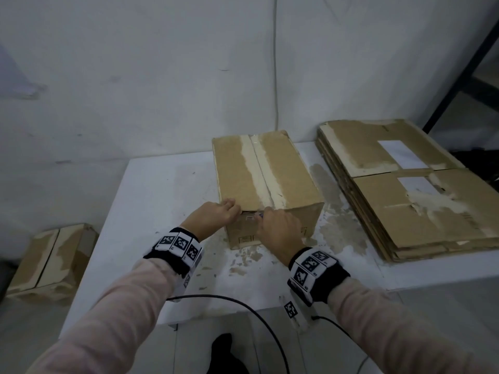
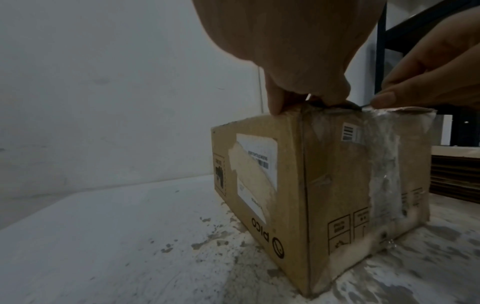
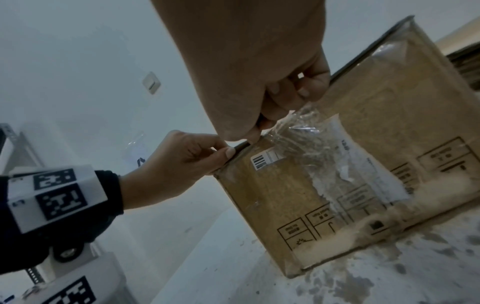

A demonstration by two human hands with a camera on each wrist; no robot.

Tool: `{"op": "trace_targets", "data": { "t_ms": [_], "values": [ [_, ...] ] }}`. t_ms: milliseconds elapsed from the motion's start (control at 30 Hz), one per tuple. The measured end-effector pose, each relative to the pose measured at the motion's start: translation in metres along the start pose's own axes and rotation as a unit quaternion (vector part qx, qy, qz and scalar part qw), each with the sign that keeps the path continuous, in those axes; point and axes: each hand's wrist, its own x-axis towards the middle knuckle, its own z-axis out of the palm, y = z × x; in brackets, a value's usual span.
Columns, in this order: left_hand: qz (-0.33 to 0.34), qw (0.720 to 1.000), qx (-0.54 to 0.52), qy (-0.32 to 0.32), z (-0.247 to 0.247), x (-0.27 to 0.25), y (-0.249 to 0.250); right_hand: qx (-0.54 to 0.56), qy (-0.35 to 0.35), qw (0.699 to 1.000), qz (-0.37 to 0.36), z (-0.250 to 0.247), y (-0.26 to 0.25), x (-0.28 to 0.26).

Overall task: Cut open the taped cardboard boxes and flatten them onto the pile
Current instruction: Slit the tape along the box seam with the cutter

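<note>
While the cardboard box (image 1: pixel 266 184) sits mid-table (image 1: pixel 151 211), flaps closed, contents not visible, both hands work its near top edge. Left hand (image 1: pixel 213 215) fingers (image 2: pixel 275 102) curl over the near-left corner, gripping the flap edge. Right hand (image 1: pixel 280 228) fingers (image 3: pixel 298 90) pinch the crinkled clear tape (image 3: pixel 306 131) at the seam; no cutter visible. Pile of flattened boxes (image 1: pixel 410 190) lies just right of it, on the table. Another taped box (image 1: pixel 51 261) sits on the floor, left.
</note>
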Motion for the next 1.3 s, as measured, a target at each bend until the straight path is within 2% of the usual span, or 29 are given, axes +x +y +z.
{"op": "trace_targets", "data": {
  "t_ms": [200, 367, 433, 500, 567, 633, 700, 767, 833, 900, 1100, 1300],
  "values": [
    [0.013, 1.000, 0.023, -0.001, 0.015, 0.010, 0.014, -0.033, 0.018, 0.999, 0.009, 0.003, 0.021, -0.006],
    [0.014, 0.999, 0.017, 0.036, 0.011, 0.016, 0.012, 0.021, 0.015, 0.999, -0.021, 0.004, 0.034, 0.002],
    [-0.005, 0.999, -0.010, 0.041, 0.011, 0.015, 0.012, 0.069, 0.010, 0.997, -0.031, -0.003, 0.047, 0.002],
    [-0.053, 0.996, -0.059, 0.044, 0.009, 0.016, 0.012, 0.115, 0.002, 0.993, -0.023, -0.010, 0.065, -0.004],
    [-0.116, 0.987, -0.107, 0.024, 0.000, 0.025, 0.012, 0.163, 0.021, 0.986, 0.009, -0.013, 0.087, -0.011],
    [-0.150, 0.982, -0.117, 0.023, -0.010, 0.044, 0.017, 0.196, 0.046, 0.979, 0.044, -0.012, 0.106, -0.016],
    [-0.168, 0.972, -0.160, -0.026, -0.015, 0.072, 0.026, 0.223, 0.057, 0.970, 0.075, -0.008, 0.115, -0.018],
    [-0.183, 0.956, -0.203, -0.107, -0.014, 0.103, 0.039, 0.245, 0.067, 0.963, 0.091, -0.005, 0.117, -0.020],
    [-0.156, 0.956, -0.189, -0.161, -0.010, 0.128, 0.052, 0.259, 0.064, 0.959, 0.098, -0.002, 0.116, -0.021],
    [-0.134, 0.962, -0.150, -0.184, -0.009, 0.144, 0.061, 0.272, 0.062, 0.954, 0.112, 0.000, 0.114, -0.023],
    [-0.050, 0.970, -0.123, -0.203, 0.003, 0.149, 0.058, 0.336, 0.068, 0.925, 0.163, 0.002, 0.124, -0.030],
    [-0.007, 0.971, -0.118, -0.208, -0.004, 0.152, 0.055, 0.392, 0.046, 0.908, 0.144, 0.001, 0.112, -0.021]
  ]
}}
